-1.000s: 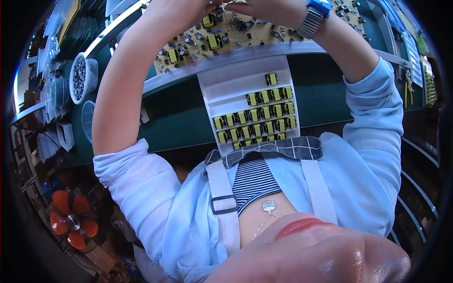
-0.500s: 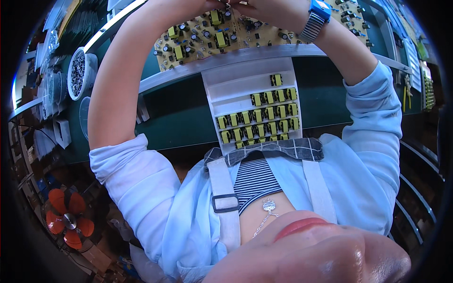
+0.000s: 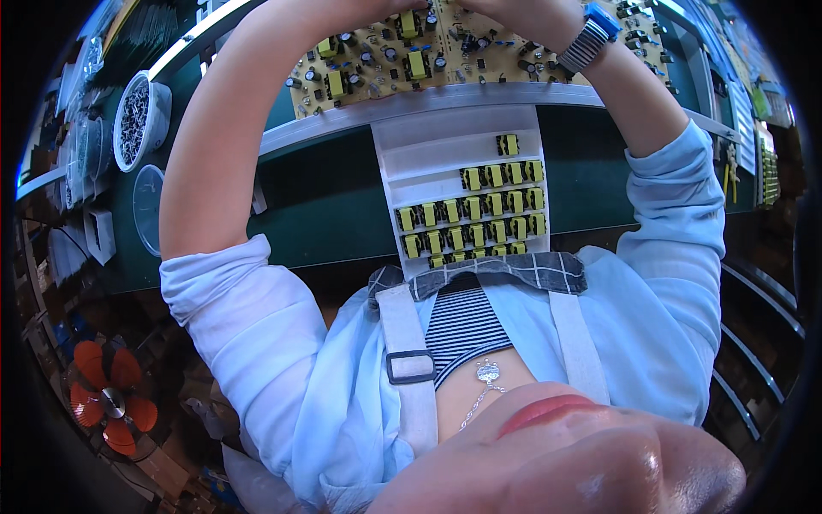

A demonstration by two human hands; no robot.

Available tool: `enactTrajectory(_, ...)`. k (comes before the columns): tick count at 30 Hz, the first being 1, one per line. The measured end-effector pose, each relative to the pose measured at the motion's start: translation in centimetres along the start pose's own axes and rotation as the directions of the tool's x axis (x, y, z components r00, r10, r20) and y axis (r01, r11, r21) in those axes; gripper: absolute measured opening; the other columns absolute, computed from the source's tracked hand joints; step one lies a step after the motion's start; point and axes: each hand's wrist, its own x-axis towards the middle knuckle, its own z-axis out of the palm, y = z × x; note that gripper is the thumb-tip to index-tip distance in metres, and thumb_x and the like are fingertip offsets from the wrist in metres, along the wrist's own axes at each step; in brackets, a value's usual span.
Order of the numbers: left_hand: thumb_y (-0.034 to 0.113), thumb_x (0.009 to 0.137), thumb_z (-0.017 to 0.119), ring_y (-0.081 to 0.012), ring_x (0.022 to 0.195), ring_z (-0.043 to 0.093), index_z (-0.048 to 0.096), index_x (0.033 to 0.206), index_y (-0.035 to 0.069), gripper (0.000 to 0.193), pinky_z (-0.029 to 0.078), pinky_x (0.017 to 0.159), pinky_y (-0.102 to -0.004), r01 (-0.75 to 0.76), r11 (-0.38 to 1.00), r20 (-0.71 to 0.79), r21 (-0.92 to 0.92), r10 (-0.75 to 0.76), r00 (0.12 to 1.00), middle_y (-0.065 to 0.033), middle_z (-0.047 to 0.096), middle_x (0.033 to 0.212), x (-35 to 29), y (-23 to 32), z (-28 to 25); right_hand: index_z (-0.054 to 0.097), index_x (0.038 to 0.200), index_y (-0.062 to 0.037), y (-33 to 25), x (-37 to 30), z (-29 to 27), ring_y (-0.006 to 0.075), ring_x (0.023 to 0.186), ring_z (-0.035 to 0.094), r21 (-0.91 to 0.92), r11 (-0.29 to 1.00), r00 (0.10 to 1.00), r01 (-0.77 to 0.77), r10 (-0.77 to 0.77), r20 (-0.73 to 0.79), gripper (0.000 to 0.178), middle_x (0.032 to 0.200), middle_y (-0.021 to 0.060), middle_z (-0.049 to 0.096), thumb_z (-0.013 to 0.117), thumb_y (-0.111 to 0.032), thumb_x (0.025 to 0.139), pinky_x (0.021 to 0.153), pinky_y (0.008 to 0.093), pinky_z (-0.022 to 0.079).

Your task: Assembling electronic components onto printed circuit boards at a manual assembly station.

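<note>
Both the left hand (image 3: pixel 381 7) and the right hand (image 3: pixel 533 15) are at the top edge of the frame, over tan circuit boards (image 3: pixel 465 75) that spread across the upper middle, crowded with small parts and yellow blocks (image 3: pixel 417 64). That edge cuts off most of the fingers, so I cannot tell whether they are spread, pressed together or pinching something. A blue watch (image 3: pixel 603 21) sits on the right wrist. Below the boards runs a metal rail (image 3: pixel 445 97); under it, at centre, a white tray (image 3: pixel 428 156) holds rows of yellow-and-black components (image 3: pixel 493 204). At upper left stands a white tub (image 3: pixel 159 128) of small metal pieces.
</note>
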Motion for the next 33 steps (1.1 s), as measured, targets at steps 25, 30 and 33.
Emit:
enactTrajectory(25,0.02,0.084,0.076,-0.0353,0.099,0.067,0.077,0.1,0.016,0.017,0.054,0.085,-0.0459,0.013,0.994,-0.018,0.109,-0.011,1.0,-0.0128,0.071,0.1,-2.9,-1.4,1.2,0.077,0.093,-0.0123,-2.5,2.8,-0.8,0.0341,0.086,0.069,-0.151,0.965,0.964,0.213,-0.182,0.195,0.012,0.092,0.0127,0.07,0.07,-0.02,0.088,0.075,0.0439,0.055)
enactTrajectory(30,0.021,0.085,0.075,-0.0351,0.098,0.067,0.077,0.101,0.016,0.017,0.054,0.085,-0.0459,-0.009,0.997,-0.044,0.079,0.012,0.999,-0.0126,0.071,0.1,-2.9,-1.3,1.2,0.078,0.096,-0.0166,-0.4,4.2,-0.2,0.0336,0.086,0.069,-0.096,0.932,0.9,0.348,-0.304,0.313,0.01,0.095,0.0102,0.071,0.072,-0.019,0.088,0.074,0.0431,0.056)
enactTrajectory(33,0.021,0.085,0.075,-0.0351,0.099,0.067,0.077,0.102,0.016,0.018,0.054,0.086,-0.0459,-0.022,0.999,-0.072,0.046,0.026,0.997,-0.0127,0.071,0.101,-2.7,-1.0,1.2,0.077,0.098,-0.0179,0.0,4.4,-0.3,0.0333,0.086,0.07,-0.083,0.913,0.876,0.399,-0.353,0.33,0.012,0.096,0.009,0.072,0.072,-0.02,0.087,0.074,0.0426,0.056)
